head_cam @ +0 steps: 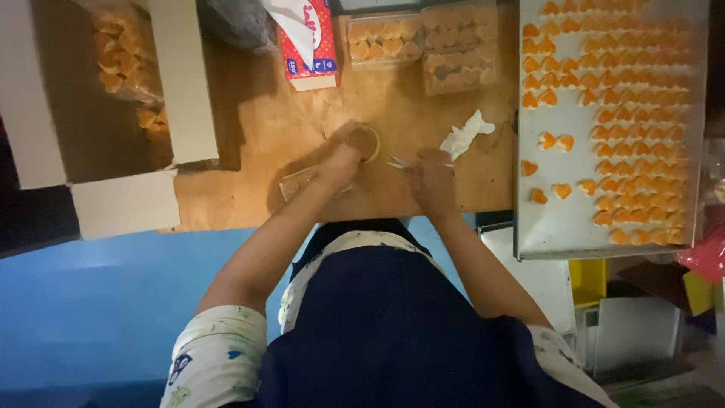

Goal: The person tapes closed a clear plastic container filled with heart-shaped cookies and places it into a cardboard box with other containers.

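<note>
Three clear plastic boxes (423, 41) filled with orange heart-shaped cookies sit at the far edge of the tabletop (302, 121). One metal baking tray (574, 227) lies on the right, carrying far too many cookies to count. One tissue box (310, 38) stands far centre, one crumpled tissue (466, 134) lies near the middle, and one open cardboard box (98, 113) is on the left.

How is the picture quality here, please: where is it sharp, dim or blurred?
Head view: dim, warm light; the tray with orange cookies is brightest, the left hand and right hand are softly blurred, and the cardboard box casts a dark shadow on the table.
</note>
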